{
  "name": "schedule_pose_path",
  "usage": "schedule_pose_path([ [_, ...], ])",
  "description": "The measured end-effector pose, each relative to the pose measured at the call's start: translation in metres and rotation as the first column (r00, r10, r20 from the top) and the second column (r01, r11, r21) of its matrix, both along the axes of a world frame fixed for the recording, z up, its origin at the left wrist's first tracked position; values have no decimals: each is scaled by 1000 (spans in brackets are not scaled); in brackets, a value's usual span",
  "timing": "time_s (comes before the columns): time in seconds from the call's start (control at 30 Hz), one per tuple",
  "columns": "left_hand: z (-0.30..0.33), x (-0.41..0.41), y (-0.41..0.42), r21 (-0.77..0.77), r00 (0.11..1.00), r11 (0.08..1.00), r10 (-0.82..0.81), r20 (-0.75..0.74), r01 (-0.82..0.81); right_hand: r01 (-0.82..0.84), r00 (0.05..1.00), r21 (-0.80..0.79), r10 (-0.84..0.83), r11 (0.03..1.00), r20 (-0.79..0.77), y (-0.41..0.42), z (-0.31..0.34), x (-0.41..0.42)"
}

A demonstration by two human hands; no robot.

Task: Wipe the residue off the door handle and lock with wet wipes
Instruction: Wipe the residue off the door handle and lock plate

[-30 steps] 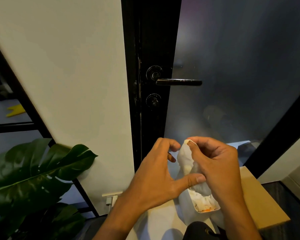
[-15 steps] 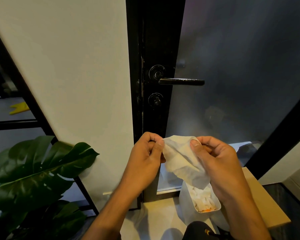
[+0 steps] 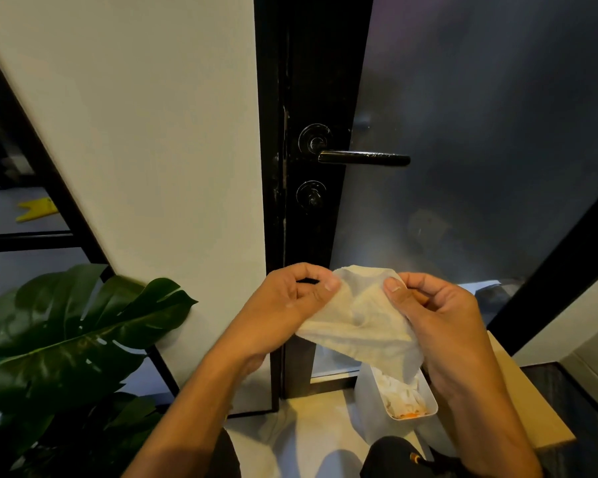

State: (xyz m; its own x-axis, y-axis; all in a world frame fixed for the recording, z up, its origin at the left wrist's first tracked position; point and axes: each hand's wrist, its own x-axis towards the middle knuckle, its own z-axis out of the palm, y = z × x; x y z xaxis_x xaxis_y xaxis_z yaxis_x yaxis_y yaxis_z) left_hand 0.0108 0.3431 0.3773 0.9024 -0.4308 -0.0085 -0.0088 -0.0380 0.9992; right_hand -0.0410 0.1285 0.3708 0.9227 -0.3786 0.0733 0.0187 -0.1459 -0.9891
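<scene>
Two hands, left hand (image 3: 283,305) and right hand (image 3: 439,319), wipe (image 3: 359,322) before door handle (image 3: 363,158)

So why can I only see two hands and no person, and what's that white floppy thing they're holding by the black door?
The camera sits on the person's head and looks down, so you see what they see: their own arms and hands, not their face. The left hand and the right hand each pinch an edge of a wet wipe and spread it open between them. Just below is a white tub with more white wipes or tissues inside. Straight ahead is a black door with a long door handle sticking out to the right, and a round lock under it. Both have pale smudges on them. The wipe is not touching them yet. On the left are the big green leaves of a plant.
</scene>
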Motion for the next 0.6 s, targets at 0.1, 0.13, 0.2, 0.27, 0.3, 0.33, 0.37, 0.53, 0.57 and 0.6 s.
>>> schedule_pose_path([
  [0.1, 2, 4, 8, 66, 994, 993, -100, 33, 98, -18, 1000, -10, 18, 1000, -13, -1, 1, 0],
  [0.13, 1, 6, 9, 79, 994, 993, -95, 63, 90, -25, 1000, -15, 25, 1000, -18, -2, 2, 0],
  [0.2, -1, 8, 10, 46, 995, 998, -40, 89, 36, -34, 999, -37, 34, 999, -23, -2, 3, 0],
  [0.27, -3, 10, 10, -16, 996, 999, 31, 88, -30, -36, 999, -52, 35, 998, -26, -1, 4, 1],
  [0.3, -4, 11, 10, -36, 993, 997, 66, 95, -63, -33, 999, -55, 32, 998, -26, -2, 4, 1],
  [0.33, -4, 12, 10, -56, 990, 994, 97, 103, -92, -30, 999, -55, 28, 998, -27, -2, 4, 1],
  [0.37, -3, 12, 11, -75, 986, 990, 126, 106, -119, -25, 999, -55, 23, 998, -27, -2, 3, 1],
  [0.53, 0, 18, 13, -213, 981, 957, 194, -31, -196, -12, 1000, -45, 11, 999, -29, 2, -3, 4],
  [0.57, -1, 18, 12, -310, 973, 924, 192, -126, -223, -12, 1000, -41, 10, 999, -28, 3, -4, 5],
  [0.6, -3, 18, 9, -417, 956, 872, 167, -241, -257, -11, 1000, -43, 10, 999, -26, 5, -4, 6],
])
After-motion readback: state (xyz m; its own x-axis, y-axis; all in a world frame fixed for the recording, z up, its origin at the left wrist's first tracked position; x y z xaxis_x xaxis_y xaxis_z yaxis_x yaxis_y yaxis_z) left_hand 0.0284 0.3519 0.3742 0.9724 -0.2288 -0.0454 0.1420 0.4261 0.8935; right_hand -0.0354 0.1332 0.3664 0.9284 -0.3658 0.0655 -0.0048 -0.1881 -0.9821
